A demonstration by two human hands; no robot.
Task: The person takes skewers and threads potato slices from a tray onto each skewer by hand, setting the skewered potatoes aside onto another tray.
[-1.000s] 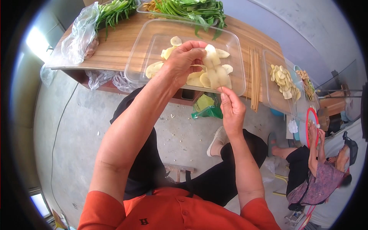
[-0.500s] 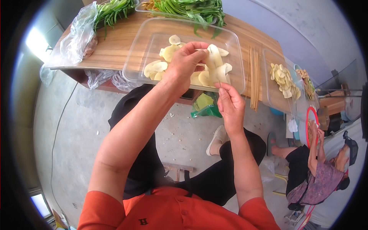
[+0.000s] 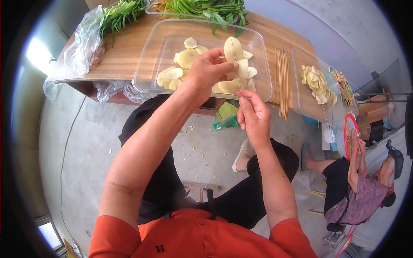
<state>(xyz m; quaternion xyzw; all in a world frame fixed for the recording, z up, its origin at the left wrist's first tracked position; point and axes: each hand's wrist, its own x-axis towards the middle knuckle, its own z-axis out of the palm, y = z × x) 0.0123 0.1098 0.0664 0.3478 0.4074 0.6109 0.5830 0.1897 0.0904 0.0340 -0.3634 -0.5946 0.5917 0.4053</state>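
Pale yellow slices (image 3: 233, 49) are threaded one above another on a thin skewer (image 3: 240, 85) over the clear plastic tray. My left hand (image 3: 209, 71) pinches the threaded slices from the side, thumb and fingers around the middle of the row. Below them, my right hand (image 3: 254, 112) grips the bare lower part of the skewer between thumb and fingers. Loose slices (image 3: 186, 58) lie in the clear tray (image 3: 144, 56) beneath and to the left of my hands.
Bare skewers (image 3: 283, 81) lie right of the tray on the wooden table (image 3: 124, 51). Beyond them is a second tray with slices (image 3: 316, 84). Leafy greens (image 3: 202, 9) and a plastic bag (image 3: 84, 41) are at the back and left. A person (image 3: 357, 189) sits at right by a red-rimmed basket.
My left hand has shifted along the threaded slices, and the top slice now stands clear above it. More bare skewer shows above my right hand, which has moved slightly down. The view has shifted slightly.
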